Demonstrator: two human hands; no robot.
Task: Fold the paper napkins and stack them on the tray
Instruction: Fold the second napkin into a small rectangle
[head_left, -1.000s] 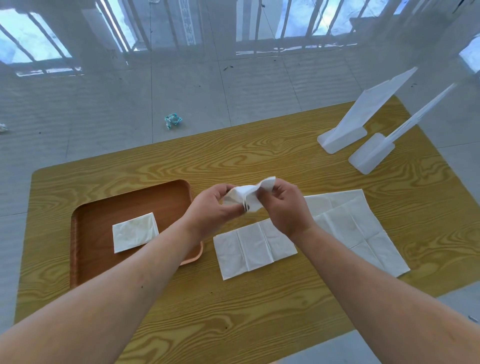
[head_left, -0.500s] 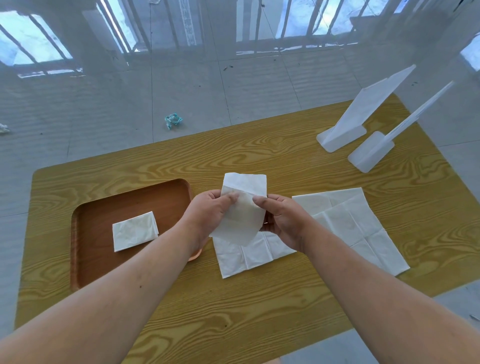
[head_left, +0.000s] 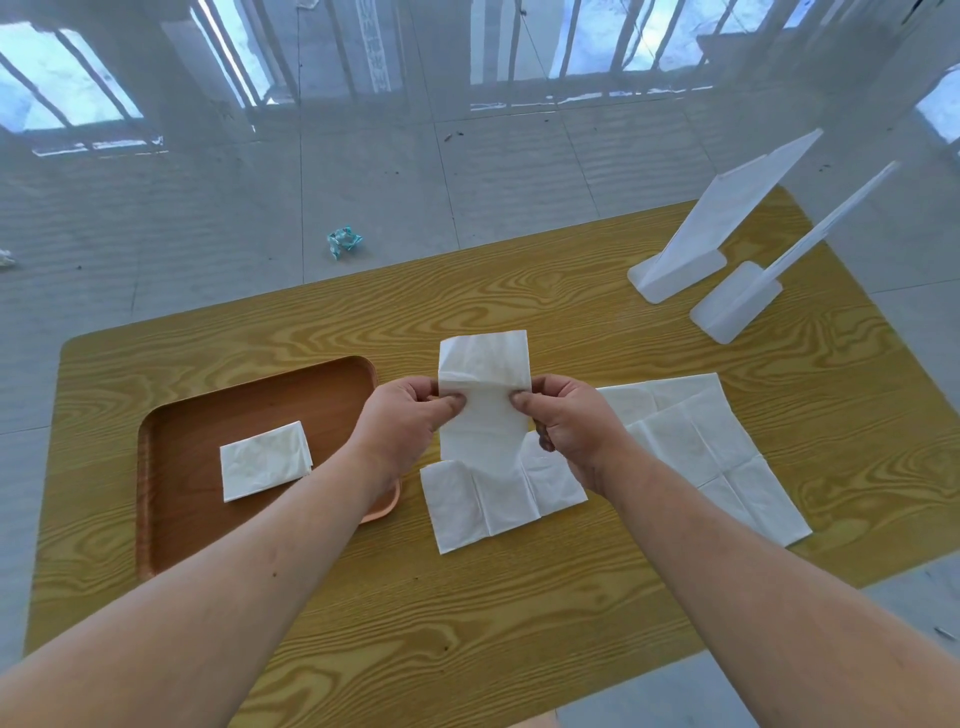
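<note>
**Holding a napkin up for its next fold**

Pinching the napkin (head_left: 483, 358) by both long edges, with the left hand (head_left: 410, 415) on one side and the right hand (head_left: 566, 421) on the other, thumbs in front and fingers curled behind. Gripping near the middle of its length, probably so the top half can come down onto the lower half with the crease falling between the thumbs. Keeping it upright and off the surface (head_left: 467, 649), likely to let the limp paper hang straight and the edges line up.

Hanging it just above a strip (head_left: 462, 506), a second napkin laid flat near the front edge; cannot tell whether the lower end touches it. Leaving an open sheet (head_left: 701, 447) flat to the right of the hands, creased into panels and not yet folded, within easy reach for a later turn.

Keeping the tray (head_left: 260, 395) just left of the hands, close enough for a short carry, with one folded napkin (head_left: 265, 460) on its floor as the base of the stack. Leaving two white stands (head_left: 691, 244) at the far right corner, well apart from the work.

Judging by the layout: early in the task, with one piece stacked, one in hand and two waiting. Calling for a light pinch on thin paper, and a firm press only along the crease.
</note>
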